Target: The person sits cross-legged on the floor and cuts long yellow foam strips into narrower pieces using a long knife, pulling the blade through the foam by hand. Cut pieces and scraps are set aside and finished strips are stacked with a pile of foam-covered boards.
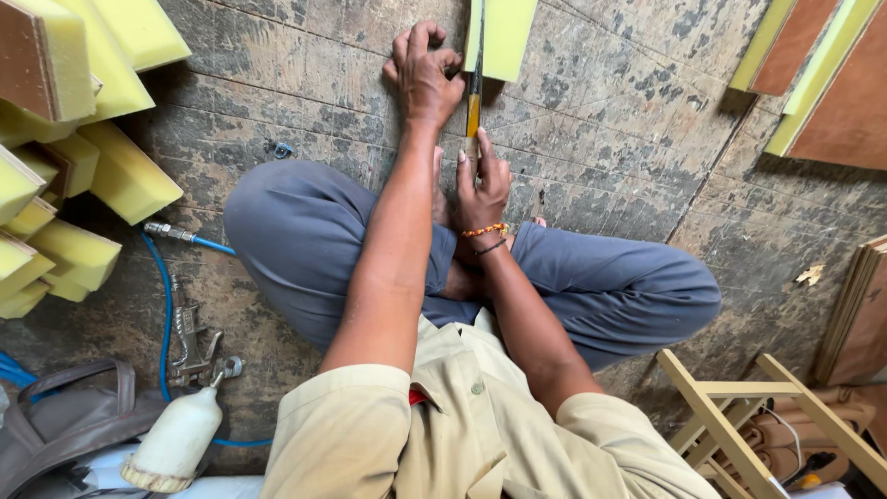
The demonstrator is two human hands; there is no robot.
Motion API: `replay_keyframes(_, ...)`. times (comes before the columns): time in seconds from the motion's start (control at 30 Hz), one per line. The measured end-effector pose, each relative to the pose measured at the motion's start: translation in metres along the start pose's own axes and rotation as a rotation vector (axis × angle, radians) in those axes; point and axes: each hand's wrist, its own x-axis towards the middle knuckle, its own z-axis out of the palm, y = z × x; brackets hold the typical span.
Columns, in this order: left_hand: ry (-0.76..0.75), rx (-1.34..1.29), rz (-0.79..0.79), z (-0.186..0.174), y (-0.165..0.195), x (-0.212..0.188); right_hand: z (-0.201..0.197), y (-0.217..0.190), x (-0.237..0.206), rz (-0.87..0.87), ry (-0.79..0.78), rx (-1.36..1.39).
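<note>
I sit cross-legged on a worn wooden floor. My left hand (423, 76) presses down on the floor beside a yellow foam piece (504, 35), fingers curled. My right hand (481, 181) grips a knife with a yellow handle (473, 113) whose blade runs up along the left edge of the foam. A beaded bracelet circles my right wrist. The blade's tip is hidden against the foam.
Stacked yellow foam blocks with wood backing (65, 139) fill the left side. A spray gun with a white cup (185, 407) and blue hose (164, 305) lie at lower left beside a grey bag (65, 416). Foam-edged boards (822, 74) stand upper right; a wooden frame (739, 416) sits lower right.
</note>
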Motion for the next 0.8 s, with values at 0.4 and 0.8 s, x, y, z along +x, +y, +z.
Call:
replay_keyframes(0.4,-0.093,-0.091,0.042,-0.023,-0.001,0.003,-0.020,-0.004,-0.029,0.024,-0.047,-0.044)
replay_keyframes(0.8,-0.044,0.010,0.058,-0.021,0.015,0.008,-0.028,-0.006,-0.031,-0.044,-0.044,-0.031)
